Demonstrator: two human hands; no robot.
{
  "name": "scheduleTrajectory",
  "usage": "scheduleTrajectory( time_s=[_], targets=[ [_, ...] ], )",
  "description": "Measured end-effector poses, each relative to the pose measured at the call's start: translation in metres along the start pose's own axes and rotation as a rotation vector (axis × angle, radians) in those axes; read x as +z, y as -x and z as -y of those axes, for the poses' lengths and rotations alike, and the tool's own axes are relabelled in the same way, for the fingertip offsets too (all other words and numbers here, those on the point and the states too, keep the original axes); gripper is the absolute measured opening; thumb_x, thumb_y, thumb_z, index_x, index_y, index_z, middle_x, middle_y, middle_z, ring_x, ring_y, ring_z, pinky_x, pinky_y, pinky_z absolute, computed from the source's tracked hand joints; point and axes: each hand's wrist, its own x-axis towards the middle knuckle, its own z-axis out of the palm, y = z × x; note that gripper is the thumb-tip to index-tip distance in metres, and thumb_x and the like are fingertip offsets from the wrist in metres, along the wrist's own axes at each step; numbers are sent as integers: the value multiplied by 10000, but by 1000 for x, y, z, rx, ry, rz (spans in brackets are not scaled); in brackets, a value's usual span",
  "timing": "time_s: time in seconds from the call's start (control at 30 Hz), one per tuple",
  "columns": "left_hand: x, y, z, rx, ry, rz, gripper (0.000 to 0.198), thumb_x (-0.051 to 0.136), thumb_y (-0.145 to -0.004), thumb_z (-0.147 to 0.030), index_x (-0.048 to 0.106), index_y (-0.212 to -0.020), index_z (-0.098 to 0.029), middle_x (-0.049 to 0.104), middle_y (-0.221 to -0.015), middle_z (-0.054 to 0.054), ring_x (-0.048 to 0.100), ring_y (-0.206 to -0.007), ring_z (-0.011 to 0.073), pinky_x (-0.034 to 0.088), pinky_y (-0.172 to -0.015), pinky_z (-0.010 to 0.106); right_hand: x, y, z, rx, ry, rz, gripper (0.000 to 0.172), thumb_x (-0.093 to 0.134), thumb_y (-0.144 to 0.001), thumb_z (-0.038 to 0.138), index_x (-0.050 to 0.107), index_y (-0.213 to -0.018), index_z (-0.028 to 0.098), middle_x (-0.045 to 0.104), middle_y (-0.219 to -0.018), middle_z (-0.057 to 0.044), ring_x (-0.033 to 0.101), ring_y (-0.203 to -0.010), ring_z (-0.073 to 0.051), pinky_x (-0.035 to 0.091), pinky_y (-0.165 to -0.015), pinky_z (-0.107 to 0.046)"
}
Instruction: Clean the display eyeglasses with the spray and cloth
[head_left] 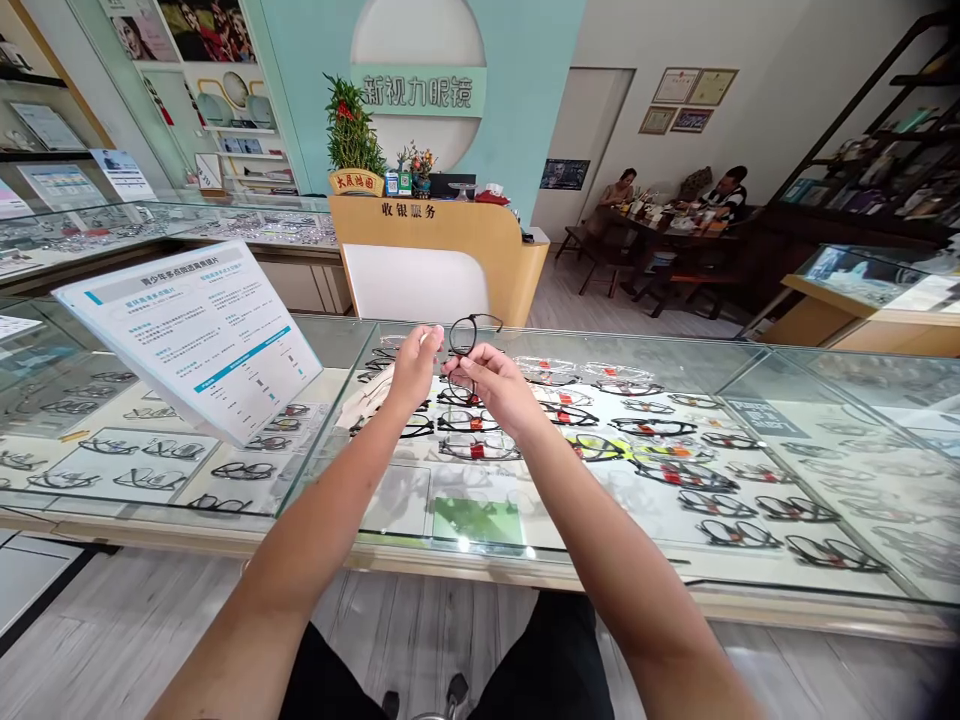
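Observation:
Above the glass counter (480,560), my right hand (499,385) pinches a pair of black-rimmed eyeglasses (463,336). They are turned on end, one round lens above my fingers and the other below, with a thin temple pointing right. Just left of them is my left hand (417,365), raised with its fingers pressed together. Something pale shows at its fingertips, too small to name. A beige cloth (366,396) appears beside my left wrist; whether that hand touches it I cannot tell. Rows of eyeglass frames (652,427) lie under the glass below.
A printed sign (195,330) stands tilted on the counter at left. Beyond is a wooden cashier desk (442,225) with a potted plant (349,130). Two people sit at a dark table (660,225) at the back right. More display cases flank both sides.

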Motion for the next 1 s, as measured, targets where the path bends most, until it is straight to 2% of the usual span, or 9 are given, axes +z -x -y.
scheduleTrajectory(
  time_s=[0.1, 0.2, 0.37, 0.57, 0.63, 0.7, 0.77, 0.87, 1.0],
  targets=[
    [2, 3, 1, 56, -42, 9, 411, 761, -1003, -573, 661, -806, -226, 594, -822, 18, 541, -774, 187, 466, -742, 304, 3, 0, -2, 5, -11, 9, 517, 1032, -753, 601, 639, -844, 277, 861, -960, -21, 804, -1006, -230, 621, -1056, -420],
    [3, 4, -1, 82, -28, 18, 404, 699, -1047, -577, 658, -842, -232, 600, -840, 17, 546, -791, 191, 479, -770, 304, 3, 0, -1, 3, -31, 5, 518, 1040, -747, 589, 639, -839, 274, 859, -955, -21, 809, -1006, -228, 626, -1035, -402],
    [3, 5, -4, 53, 15, 18, 419, 708, -1041, -593, 661, -839, -228, 629, -903, 39, 575, -849, 214, 498, -847, 333, -3, -2, 5, -11, -121, -51, 470, 1049, -752, 548, 674, -836, 278, 863, -977, -9, 814, -979, -216, 650, -977, -365],
    [5, 14, -8, 142, -185, 132, 334, 821, -964, -504, 666, -834, -237, 631, -872, 31, 560, -883, 231, 484, -867, 338, -17, -10, 2, -23, -228, -125, 450, 1056, -737, 502, 697, -865, 262, 860, -1017, -27, 816, -956, -201, 678, -910, -332],
    [6, 15, -7, 139, -206, 171, 338, 849, -940, -500, 675, -820, -236, 634, -858, 34, 563, -885, 236, 479, -853, 335, -19, -12, 0, -25, -229, -124, 431, 1042, -760, 492, 698, -877, 261, 860, -1030, -28, 819, -968, -207, 687, -924, -343],
    [3, 9, -3, 99, -159, 158, 368, 812, -966, -555, 685, -837, -234, 624, -843, 35, 568, -858, 229, 483, -829, 332, -21, -12, -1, -30, -233, -122, 425, 1040, -763, 488, 699, -880, 263, 861, -1022, -29, 828, -1003, -226, 695, -936, -361],
    [-5, -3, 3, 39, -73, 78, 436, 758, -992, -639, 683, -859, -231, 622, -852, 40, 583, -836, 216, 498, -805, 327, -22, -13, -1, -32, -256, -121, 432, 1051, -746, 484, 701, -875, 266, 860, -1009, -24, 835, -1032, -239, 699, -940, -363],
    [-30, -30, 17, -49, 25, -142, 506, 703, -1005, -714, 649, -868, -230, 618, -867, 41, 594, -808, 194, 507, -763, 308, -24, -13, 0, -26, -288, -111, 436, 1061, -735, 469, 702, -879, 268, 858, -1015, -10, 838, -1065, -224, 696, -960, -337],
    [-79, -66, 45, -121, -79, -485, 375, 617, -1060, -596, 580, -945, -241, 584, -864, 13, 583, -805, 184, 511, -783, 315, -27, -14, -1, -15, -279, -101, 433, 1051, -747, 469, 700, -905, 272, 857, -1024, -6, 838, -1078, -215, 696, -982, -333]
  ],
)
